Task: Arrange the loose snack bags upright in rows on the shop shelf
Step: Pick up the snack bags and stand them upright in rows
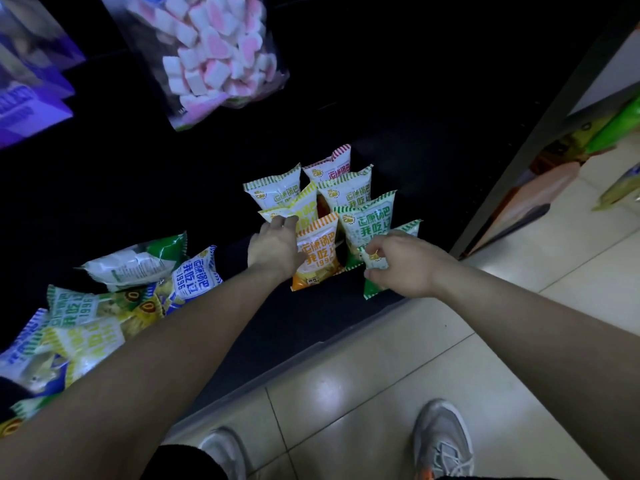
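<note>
Several small snack bags stand upright in rows at the right end of the dark bottom shelf [311, 317]. My left hand [275, 247] rests against the orange-striped bag [320, 251], with its fingertips touching the yellow-striped bag [301, 211] behind it. My right hand [401, 263] pinches the top of the front green-striped bag [374, 287]. Behind it stand more green bags [372, 220] and a red-striped bag [329, 166]. A loose pile of bags [114, 306] lies flat at the shelf's left.
A clear bag of pink-and-white marshmallows [214, 57] hangs above, with purple packs [31, 95] at the upper left. A grey shelf upright [540, 143] borders the right. Tiled floor [381, 375] and my shoes [443, 441] are below.
</note>
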Available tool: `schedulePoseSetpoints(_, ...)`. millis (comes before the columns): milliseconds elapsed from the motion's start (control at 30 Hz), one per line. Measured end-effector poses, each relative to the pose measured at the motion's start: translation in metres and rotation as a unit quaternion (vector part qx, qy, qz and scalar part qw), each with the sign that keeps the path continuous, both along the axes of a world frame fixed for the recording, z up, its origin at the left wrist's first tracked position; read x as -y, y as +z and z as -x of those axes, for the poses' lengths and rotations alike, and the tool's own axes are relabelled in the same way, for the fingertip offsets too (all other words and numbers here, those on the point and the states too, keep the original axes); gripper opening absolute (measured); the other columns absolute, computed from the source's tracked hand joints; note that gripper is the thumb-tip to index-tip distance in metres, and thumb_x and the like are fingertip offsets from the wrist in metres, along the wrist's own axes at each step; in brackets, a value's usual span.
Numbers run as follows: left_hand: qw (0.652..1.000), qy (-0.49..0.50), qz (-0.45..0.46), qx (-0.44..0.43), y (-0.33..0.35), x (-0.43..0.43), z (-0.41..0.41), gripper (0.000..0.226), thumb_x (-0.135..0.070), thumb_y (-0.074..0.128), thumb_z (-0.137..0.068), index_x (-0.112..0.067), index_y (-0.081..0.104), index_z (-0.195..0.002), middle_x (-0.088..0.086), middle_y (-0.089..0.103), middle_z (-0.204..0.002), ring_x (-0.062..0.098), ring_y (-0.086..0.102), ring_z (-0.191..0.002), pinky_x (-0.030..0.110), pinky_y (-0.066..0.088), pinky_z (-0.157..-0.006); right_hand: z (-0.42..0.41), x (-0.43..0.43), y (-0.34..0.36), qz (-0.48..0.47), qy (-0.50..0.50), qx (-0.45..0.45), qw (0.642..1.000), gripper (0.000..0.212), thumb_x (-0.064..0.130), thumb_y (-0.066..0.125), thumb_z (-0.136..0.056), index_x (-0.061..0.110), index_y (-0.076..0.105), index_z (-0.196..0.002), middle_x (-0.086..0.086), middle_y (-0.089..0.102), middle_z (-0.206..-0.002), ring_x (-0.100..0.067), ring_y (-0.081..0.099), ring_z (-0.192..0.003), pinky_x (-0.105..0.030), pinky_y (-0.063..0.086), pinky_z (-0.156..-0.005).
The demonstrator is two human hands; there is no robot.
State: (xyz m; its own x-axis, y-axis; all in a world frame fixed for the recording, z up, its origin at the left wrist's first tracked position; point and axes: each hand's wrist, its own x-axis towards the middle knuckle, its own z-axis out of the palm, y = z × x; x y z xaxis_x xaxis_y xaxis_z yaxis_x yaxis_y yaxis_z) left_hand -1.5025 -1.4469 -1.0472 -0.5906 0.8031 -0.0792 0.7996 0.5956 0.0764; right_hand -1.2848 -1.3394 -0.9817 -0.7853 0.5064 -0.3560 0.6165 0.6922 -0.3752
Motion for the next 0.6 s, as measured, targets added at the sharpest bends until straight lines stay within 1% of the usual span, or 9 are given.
schedulePoseSetpoints(67,1.0,0.002,0.003,0.02,0.013,0.005,-0.001,0.081,-0.048,0.068,-0.082,-0.023,0.028,-0.148,0.006,0.04,-0.145,0.029,0.04,-0.129,0.044,0.043,-0.095,0.003,0.002,0.006,-0.001,-0.007,-0.011,1.0,0.056,0.046,0.059,-0.09,0.023,0.046,-0.14,-0.004,0.045,-0.137,-0.02,0.047,-0.124,-0.039,0.044,-0.099)
schedulePoseSetpoints(167,0.997,0.003,0.018,0.069,0.037,0.022,0.0,0.08,-0.053,0.066,-0.081,-0.022,0.032,-0.147,0.006,0.042,-0.142,0.027,0.043,-0.126,0.043,0.045,-0.096,0.008,0.012,0.016,-0.006,-0.008,-0.017,1.0,0.057,0.045,0.059,-0.09,0.022,0.046,-0.14,-0.006,0.045,-0.138,-0.023,0.046,-0.125,-0.04,0.043,-0.1)
schedulePoseSetpoints(333,0.99,-0.013,0.086,0.107,0.084,0.082,0.0,0.077,-0.055,0.063,-0.082,-0.021,0.035,-0.146,0.008,0.042,-0.141,0.026,0.044,-0.126,0.038,0.043,-0.098,0.018,0.038,0.041,-0.009,-0.008,-0.034,0.999,0.048,0.044,0.06,-0.089,0.022,0.053,-0.131,-0.003,0.048,-0.128,-0.022,0.05,-0.115,-0.041,0.045,-0.095)
schedulePoseSetpoints(467,0.989,0.025,0.088,0.117,0.119,0.149,-0.002,0.075,-0.054,0.062,-0.084,-0.02,0.035,-0.146,0.009,0.039,-0.146,0.026,0.043,-0.129,0.03,0.038,-0.099,0.03,0.063,0.068,-0.019,0.007,-0.037,0.999,0.054,0.045,0.058,-0.09,0.022,0.048,-0.138,-0.004,0.042,-0.141,-0.025,0.05,-0.121,-0.042,0.045,-0.098)
schedulePoseSetpoints(600,0.989,0.068,0.068,0.116,0.147,0.216,0.002,0.075,-0.053,0.063,-0.084,-0.018,0.037,-0.146,0.01,0.041,-0.147,0.027,0.043,-0.131,0.033,0.037,-0.1,0.045,0.094,0.089,-0.044,0.046,-0.036,0.997,0.054,0.045,0.057,-0.091,0.024,0.047,-0.139,-0.004,0.039,-0.143,-0.027,0.051,-0.12,-0.044,0.045,-0.096)
